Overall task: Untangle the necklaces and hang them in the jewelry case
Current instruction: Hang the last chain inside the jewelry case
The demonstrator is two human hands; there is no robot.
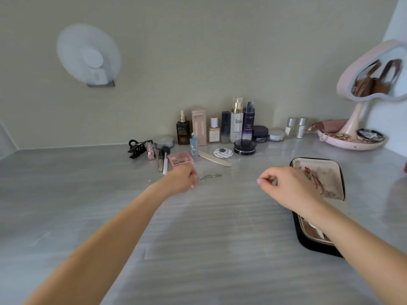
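A thin silver necklace (210, 176) lies on the grey table, stretching right from my left hand (181, 178). That hand rests on the table with its fingertips pinched on the chain's left end. My right hand (284, 186) hovers further right, thumb and forefinger pinched together; I cannot tell whether anything thin is between them. Behind it stands the open black jewelry case (317, 170), its cream lid upright with a reddish necklace hanging inside. My right forearm hides part of the case's lower tray (312, 236).
Cosmetics bottles and jars (236, 126) line the back wall, with a pink palette (180, 159), brushes, a hair clip (137, 148) and a nail file (214, 158) in front. A pink mirror stand with a jewelry dish (352, 137) sits at the back right.
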